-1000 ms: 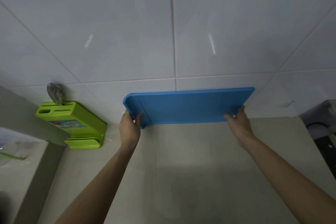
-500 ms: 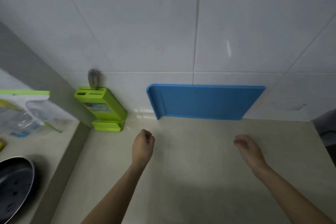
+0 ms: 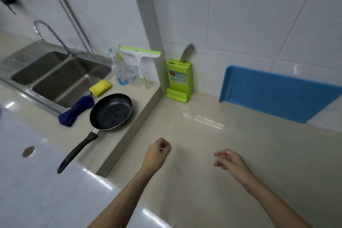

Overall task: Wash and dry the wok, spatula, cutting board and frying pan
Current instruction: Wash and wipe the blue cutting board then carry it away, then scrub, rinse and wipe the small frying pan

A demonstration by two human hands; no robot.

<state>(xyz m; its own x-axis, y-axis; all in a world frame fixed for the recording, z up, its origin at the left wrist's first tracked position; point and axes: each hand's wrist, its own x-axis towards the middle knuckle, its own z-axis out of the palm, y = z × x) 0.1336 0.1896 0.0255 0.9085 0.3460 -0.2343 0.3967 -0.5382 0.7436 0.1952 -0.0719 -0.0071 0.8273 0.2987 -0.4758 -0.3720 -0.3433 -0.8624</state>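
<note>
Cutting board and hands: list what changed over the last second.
Both hands, left hand and right hand, let go of the blue cutting board and drew back over the counter, now holding nothing. The board stayed leaning on edge against the tiled wall; the green knife block did not move.

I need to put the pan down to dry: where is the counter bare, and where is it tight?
Bare: the lower counter between the green knife block, the blue cutting board leaning on the wall, and both hands. Crowded: the raised ledge by the sink, holding the frying pan, blue cloth, yellow sponge, spray bottle and squeegee.
</note>
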